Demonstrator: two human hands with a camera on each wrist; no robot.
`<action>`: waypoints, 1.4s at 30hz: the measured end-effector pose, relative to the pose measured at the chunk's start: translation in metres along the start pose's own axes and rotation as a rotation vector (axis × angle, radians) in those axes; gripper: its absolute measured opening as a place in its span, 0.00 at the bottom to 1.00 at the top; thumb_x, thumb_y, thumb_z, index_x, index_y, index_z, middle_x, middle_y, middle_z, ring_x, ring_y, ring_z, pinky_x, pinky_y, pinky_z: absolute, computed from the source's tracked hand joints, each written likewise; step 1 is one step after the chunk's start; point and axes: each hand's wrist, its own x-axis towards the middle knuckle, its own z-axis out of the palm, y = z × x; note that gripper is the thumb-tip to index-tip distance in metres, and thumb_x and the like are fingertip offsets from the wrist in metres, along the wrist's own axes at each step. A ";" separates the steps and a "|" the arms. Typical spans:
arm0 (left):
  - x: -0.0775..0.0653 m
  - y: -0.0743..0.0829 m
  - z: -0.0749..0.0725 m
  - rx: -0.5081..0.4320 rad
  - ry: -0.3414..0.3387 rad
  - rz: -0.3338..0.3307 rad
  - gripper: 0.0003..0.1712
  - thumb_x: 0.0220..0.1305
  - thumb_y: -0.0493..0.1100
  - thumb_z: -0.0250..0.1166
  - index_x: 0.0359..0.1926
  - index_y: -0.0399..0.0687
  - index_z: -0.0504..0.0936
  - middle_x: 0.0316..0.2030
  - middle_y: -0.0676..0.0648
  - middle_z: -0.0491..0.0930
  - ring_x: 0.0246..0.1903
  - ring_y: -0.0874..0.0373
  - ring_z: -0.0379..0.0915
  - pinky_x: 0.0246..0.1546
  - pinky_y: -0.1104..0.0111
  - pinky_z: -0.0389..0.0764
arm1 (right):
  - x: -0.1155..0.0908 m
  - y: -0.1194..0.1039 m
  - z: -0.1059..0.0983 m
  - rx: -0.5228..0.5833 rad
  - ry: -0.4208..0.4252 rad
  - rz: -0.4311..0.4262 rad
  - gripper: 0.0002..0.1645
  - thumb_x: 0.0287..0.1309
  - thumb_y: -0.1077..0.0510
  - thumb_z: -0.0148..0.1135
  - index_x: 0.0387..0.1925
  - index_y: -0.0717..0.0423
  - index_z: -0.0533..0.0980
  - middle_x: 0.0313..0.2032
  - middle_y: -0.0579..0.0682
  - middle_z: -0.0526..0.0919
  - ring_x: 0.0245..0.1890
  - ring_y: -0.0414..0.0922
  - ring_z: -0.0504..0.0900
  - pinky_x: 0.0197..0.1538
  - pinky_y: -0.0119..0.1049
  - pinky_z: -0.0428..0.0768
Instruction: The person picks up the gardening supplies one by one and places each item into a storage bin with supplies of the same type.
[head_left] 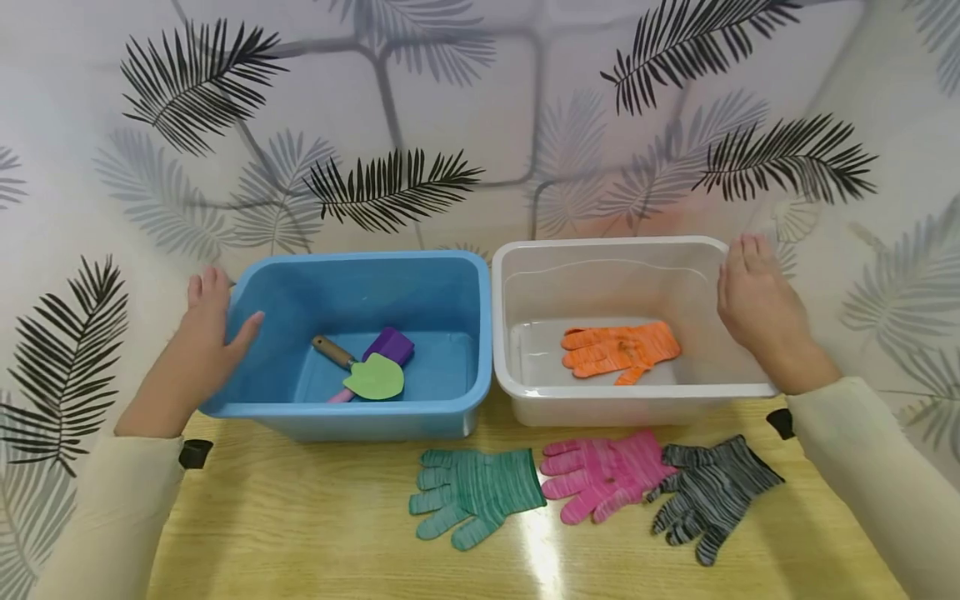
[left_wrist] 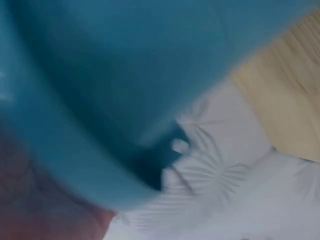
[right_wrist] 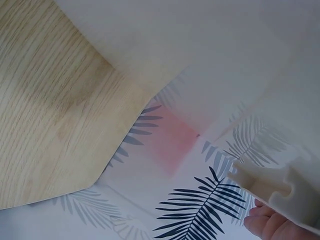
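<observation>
My left hand (head_left: 197, 337) is at the left end of a blue plastic bin (head_left: 352, 408), its fingers outside the rim and its thumb spread over the rim. Inside that bin lie a small green-bladed trowel (head_left: 377, 377) with a wooden handle and a purple tool (head_left: 392, 345); a pink handle shows under the green blade. At the far right my right hand (head_left: 761, 296) holds the end rim of a white bin (head_left: 637, 392), fingertips curled below its edge in the right wrist view. An orange knit glove (head_left: 622, 348) lies inside the white bin.
In front of the bins, a green glove (head_left: 476, 492), a pink glove (head_left: 603, 475) and a grey-black glove (head_left: 716, 487) lie in a row on the wooden table (head_left: 315, 517). Behind hangs a leaf-patterned cloth (head_left: 450, 108). The two bins stand side by side, rims nearly meeting.
</observation>
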 end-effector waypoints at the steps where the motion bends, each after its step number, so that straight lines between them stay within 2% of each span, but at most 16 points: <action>1: -0.006 0.007 0.001 -0.010 0.011 0.022 0.44 0.72 0.52 0.44 0.69 0.36 0.26 0.69 0.40 0.20 0.66 0.48 0.10 0.62 0.42 0.33 | 0.000 0.000 0.000 0.005 -0.007 0.008 0.24 0.63 0.66 0.43 0.53 0.86 0.61 0.51 0.79 0.67 0.57 0.68 0.62 0.64 0.53 0.56; 5: -0.031 0.040 0.008 -0.050 0.028 0.124 0.42 0.71 0.49 0.49 0.71 0.40 0.32 0.71 0.43 0.27 0.68 0.51 0.17 0.65 0.46 0.35 | 0.000 0.000 0.000 0.018 -0.031 0.026 0.25 0.64 0.65 0.42 0.56 0.85 0.60 0.53 0.79 0.66 0.59 0.67 0.60 0.65 0.53 0.56; 10: -0.054 0.074 0.023 -0.087 -0.052 0.221 0.45 0.68 0.50 0.53 0.72 0.46 0.34 0.72 0.47 0.31 0.69 0.53 0.20 0.66 0.48 0.39 | 0.001 0.000 -0.003 0.021 -0.099 0.068 0.26 0.66 0.63 0.40 0.57 0.83 0.59 0.55 0.78 0.64 0.61 0.66 0.59 0.65 0.52 0.55; 13: -0.061 0.088 0.033 -0.067 -0.040 0.286 0.44 0.68 0.48 0.55 0.72 0.45 0.37 0.72 0.47 0.34 0.70 0.51 0.24 0.65 0.49 0.44 | 0.000 0.000 -0.004 0.029 -0.145 0.105 0.27 0.67 0.61 0.38 0.58 0.82 0.58 0.57 0.77 0.63 0.62 0.66 0.57 0.66 0.52 0.53; 18: -0.071 0.108 0.048 -0.008 0.012 0.437 0.43 0.66 0.47 0.58 0.72 0.44 0.44 0.72 0.45 0.42 0.70 0.49 0.34 0.66 0.54 0.49 | -0.001 0.002 -0.005 0.035 -0.197 0.143 0.28 0.68 0.60 0.36 0.60 0.82 0.56 0.59 0.77 0.60 0.64 0.65 0.55 0.67 0.52 0.50; 21: -0.078 0.119 0.054 -0.010 -0.016 0.511 0.43 0.65 0.49 0.58 0.72 0.45 0.45 0.71 0.45 0.44 0.70 0.48 0.38 0.66 0.59 0.48 | 0.000 0.001 -0.006 0.046 -0.214 0.148 0.29 0.69 0.60 0.36 0.60 0.82 0.55 0.59 0.77 0.60 0.64 0.65 0.54 0.67 0.52 0.49; 25: -0.090 0.135 0.061 -0.069 -0.085 0.579 0.41 0.66 0.51 0.57 0.72 0.46 0.48 0.71 0.47 0.46 0.69 0.48 0.42 0.66 0.64 0.49 | 0.002 0.003 -0.005 0.069 -0.238 0.138 0.29 0.69 0.59 0.35 0.61 0.81 0.54 0.60 0.77 0.59 0.65 0.64 0.52 0.68 0.50 0.47; 28: -0.095 0.146 0.073 -0.106 -0.151 0.612 0.38 0.67 0.52 0.55 0.72 0.47 0.50 0.71 0.49 0.47 0.69 0.51 0.43 0.64 0.62 0.55 | 0.001 0.006 -0.005 0.106 -0.265 0.145 0.30 0.70 0.59 0.34 0.62 0.81 0.52 0.61 0.77 0.56 0.66 0.64 0.51 0.68 0.49 0.45; 30: -0.096 0.152 0.086 -0.119 -0.225 0.606 0.37 0.68 0.54 0.53 0.72 0.48 0.50 0.71 0.50 0.47 0.69 0.54 0.41 0.63 0.60 0.57 | 0.001 0.008 -0.006 0.133 -0.275 0.150 0.30 0.71 0.58 0.33 0.62 0.81 0.52 0.62 0.77 0.55 0.66 0.64 0.50 0.68 0.49 0.45; 35: -0.092 0.155 0.134 -0.113 -0.395 0.609 0.36 0.70 0.58 0.45 0.72 0.47 0.48 0.71 0.51 0.45 0.69 0.57 0.38 0.63 0.58 0.57 | 0.002 0.009 -0.007 0.159 -0.283 0.171 0.30 0.71 0.57 0.32 0.62 0.81 0.53 0.62 0.77 0.55 0.66 0.64 0.50 0.68 0.49 0.45; 38: -0.089 0.152 0.162 -0.136 -0.448 0.604 0.36 0.71 0.57 0.44 0.72 0.45 0.48 0.71 0.48 0.45 0.69 0.55 0.38 0.63 0.56 0.57 | 0.002 0.010 -0.007 0.177 -0.295 0.220 0.30 0.71 0.56 0.31 0.61 0.80 0.55 0.62 0.76 0.55 0.65 0.65 0.51 0.68 0.51 0.46; 42: -0.081 0.147 0.188 -0.151 -0.495 0.545 0.35 0.72 0.57 0.42 0.72 0.44 0.48 0.71 0.46 0.44 0.69 0.53 0.38 0.64 0.56 0.56 | 0.003 0.012 -0.008 0.204 -0.308 0.290 0.30 0.71 0.55 0.29 0.58 0.80 0.57 0.60 0.77 0.57 0.63 0.68 0.53 0.66 0.55 0.49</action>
